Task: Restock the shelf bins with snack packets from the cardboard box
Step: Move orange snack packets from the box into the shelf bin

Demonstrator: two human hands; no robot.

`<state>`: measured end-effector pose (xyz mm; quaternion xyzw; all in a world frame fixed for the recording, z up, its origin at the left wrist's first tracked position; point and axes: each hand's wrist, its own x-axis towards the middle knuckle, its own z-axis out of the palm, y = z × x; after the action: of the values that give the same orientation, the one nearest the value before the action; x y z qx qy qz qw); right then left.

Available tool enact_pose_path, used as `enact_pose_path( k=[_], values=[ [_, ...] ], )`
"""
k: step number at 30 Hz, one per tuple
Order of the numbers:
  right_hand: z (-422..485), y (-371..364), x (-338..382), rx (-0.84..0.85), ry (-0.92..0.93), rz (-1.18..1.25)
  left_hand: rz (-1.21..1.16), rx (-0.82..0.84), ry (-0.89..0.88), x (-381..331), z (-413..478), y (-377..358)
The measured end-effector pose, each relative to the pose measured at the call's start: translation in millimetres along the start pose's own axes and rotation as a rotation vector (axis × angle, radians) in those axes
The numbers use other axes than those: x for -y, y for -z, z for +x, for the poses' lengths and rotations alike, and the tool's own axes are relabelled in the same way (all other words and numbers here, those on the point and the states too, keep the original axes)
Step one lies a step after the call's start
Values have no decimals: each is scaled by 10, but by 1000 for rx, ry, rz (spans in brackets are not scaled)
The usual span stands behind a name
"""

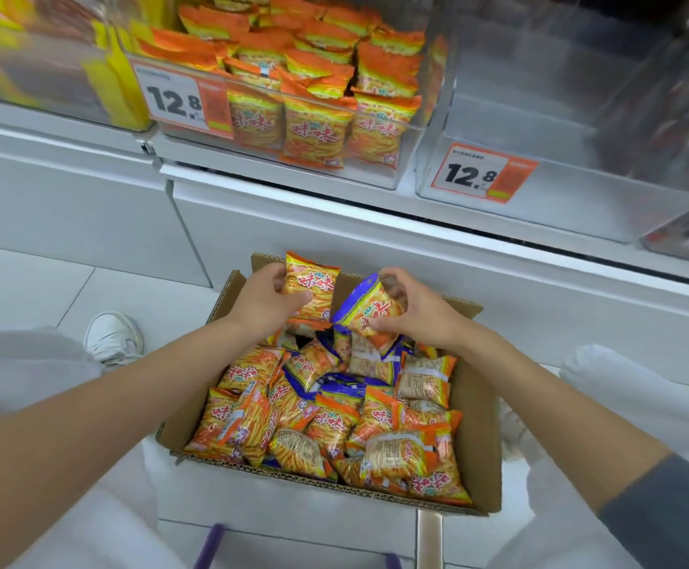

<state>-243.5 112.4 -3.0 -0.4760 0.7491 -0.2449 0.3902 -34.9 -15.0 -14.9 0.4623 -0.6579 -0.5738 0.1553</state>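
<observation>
Left hand grips an orange packet above the cardboard box. Right hand clutches a blue-edged packet alongside. The orange-stocked shelf bin sits above.

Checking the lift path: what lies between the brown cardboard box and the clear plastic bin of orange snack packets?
Head view: only the white shelf ledge and white base panel separate box and bin.
</observation>
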Motion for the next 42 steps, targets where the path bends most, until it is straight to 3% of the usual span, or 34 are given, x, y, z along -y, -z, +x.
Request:
enact_pose_path(
  k=[4, 10, 13, 19, 23, 25, 28, 34, 42],
  values=[
    [-21, 171, 44, -86, -1, 283, -69, -20, -61, -189, -42, 6],
    [58, 54, 285, -73, 30, 544, -342, 341, 93, -317, -127, -122],
    [90, 48, 395, -83, 56, 537, -398, 394, 80, -379, -111, -144],
    [43, 256, 616, -75, 98, 429, -379, 340, 62, -557, -55, -91],
    [-107, 598, 927, -94, 148, 352, -412, 412, -11, -945, -90, 52],
    [-170, 785, 1109, -103, 198, 332, -368, 455, -68, -1199, -97, 148],
    [-239, 1088, 1288, -186, 247, 264, -255, 312, -210, -1536, -1, 261],
    [-338, 1640, 1303, -616, 257, 234, -144, 49, -387, -2205, 464, 461],
    [-79, 1946, 889, -861, 207, 313, 454, 143, -549, -2512, 1073, 304]
  ],
)
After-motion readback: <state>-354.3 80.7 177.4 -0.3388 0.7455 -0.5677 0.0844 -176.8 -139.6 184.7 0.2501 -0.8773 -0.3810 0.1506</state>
